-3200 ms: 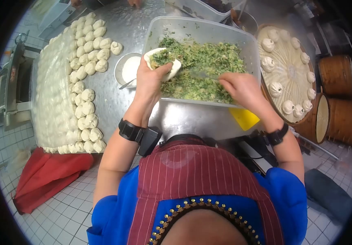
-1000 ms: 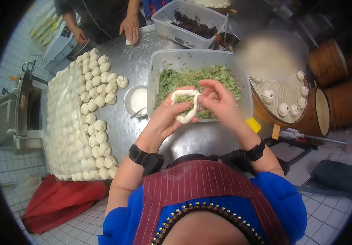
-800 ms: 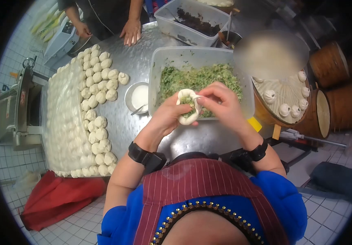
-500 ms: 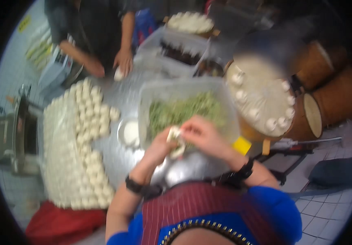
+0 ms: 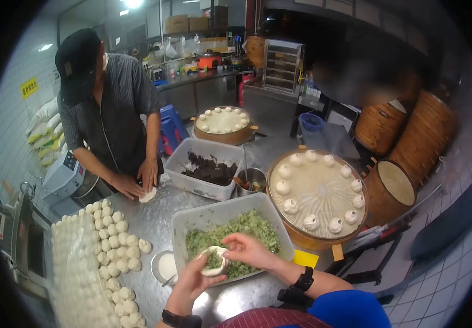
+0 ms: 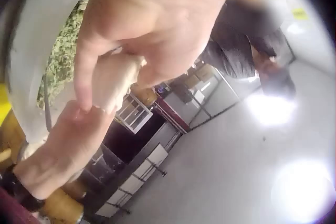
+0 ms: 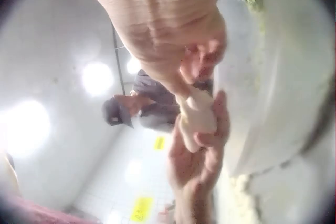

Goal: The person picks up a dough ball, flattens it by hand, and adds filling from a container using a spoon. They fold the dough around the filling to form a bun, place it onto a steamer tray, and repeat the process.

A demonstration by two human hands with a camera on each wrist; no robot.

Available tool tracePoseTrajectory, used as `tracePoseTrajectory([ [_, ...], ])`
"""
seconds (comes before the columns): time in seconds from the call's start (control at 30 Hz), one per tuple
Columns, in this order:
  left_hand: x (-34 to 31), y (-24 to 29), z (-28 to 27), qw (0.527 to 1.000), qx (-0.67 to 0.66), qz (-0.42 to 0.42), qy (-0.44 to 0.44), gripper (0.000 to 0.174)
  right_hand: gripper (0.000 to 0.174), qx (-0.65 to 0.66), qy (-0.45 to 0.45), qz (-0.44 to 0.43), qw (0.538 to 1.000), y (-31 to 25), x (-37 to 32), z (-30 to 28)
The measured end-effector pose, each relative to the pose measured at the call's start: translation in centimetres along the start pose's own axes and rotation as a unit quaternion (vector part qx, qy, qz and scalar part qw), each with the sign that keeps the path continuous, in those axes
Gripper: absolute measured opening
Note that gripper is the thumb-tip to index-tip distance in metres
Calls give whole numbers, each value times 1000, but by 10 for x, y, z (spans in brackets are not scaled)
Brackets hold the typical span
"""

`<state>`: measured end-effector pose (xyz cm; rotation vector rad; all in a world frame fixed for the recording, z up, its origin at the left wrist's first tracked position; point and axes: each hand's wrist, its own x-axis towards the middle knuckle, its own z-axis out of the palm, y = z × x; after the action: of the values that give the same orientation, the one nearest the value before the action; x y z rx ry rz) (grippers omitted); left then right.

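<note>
Over the near edge of a plastic tub (image 5: 181, 221) of chopped green filling (image 5: 258, 227), my left hand (image 5: 192, 281) cups a round of bun dough (image 5: 223, 266) with green filling inside. Its edge stands up in a ring, open at the top. My right hand (image 5: 252, 252) pinches the right side of that edge between thumb and finger. In the right wrist view the dough (image 7: 199, 121) sits between both hands, its edge gathered under the right fingertips. The left wrist view shows the dough (image 6: 107, 82) partly hidden behind the left hand (image 6: 152, 19).
Rows of dough balls (image 5: 113, 240), partly under plastic, cover the left of the metal table. A bowl of white powder (image 5: 166, 265) stands beside the tub. Right of it is a steamer (image 5: 323, 197) with several buns. A person (image 5: 110, 115) presses dough across the table.
At first my right hand worked over the filling with a blurred utensil; now it pinches the dough's edge. The head view has tilted up, bringing in the room and the person opposite.
</note>
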<state>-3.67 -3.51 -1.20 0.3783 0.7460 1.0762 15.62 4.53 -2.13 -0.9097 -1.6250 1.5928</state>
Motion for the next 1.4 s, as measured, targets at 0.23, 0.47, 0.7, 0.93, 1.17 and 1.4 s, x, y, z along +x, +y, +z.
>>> tracePoseTrajectory([
  [0.23, 0, -7, 10, 971, 231, -23, 58, 39, 22, -133, -43, -102, 985, -13, -7, 9],
  [0.47, -5, -2, 8, 991, 107, 58, 51, 41, 23, -49, -17, -1, 999, 0, -5, 4],
  [0.7, -10, -2, 24, 952, 281, 80, 91, 35, 24, -127, -47, -68, 988, -23, -6, 10],
  [0.93, -12, 0, 26, 973, 203, 54, 98, 35, 23, -40, -64, 71, 995, -23, -3, 14],
  [1.17, -6, -5, 17, 938, 296, 93, 157, 40, 22, -137, -55, -55, 988, -13, 3, 13],
  [1.4, -10, 3, 18, 940, 331, 27, 82, 38, 17, -80, -39, -18, 996, -18, -2, 19],
])
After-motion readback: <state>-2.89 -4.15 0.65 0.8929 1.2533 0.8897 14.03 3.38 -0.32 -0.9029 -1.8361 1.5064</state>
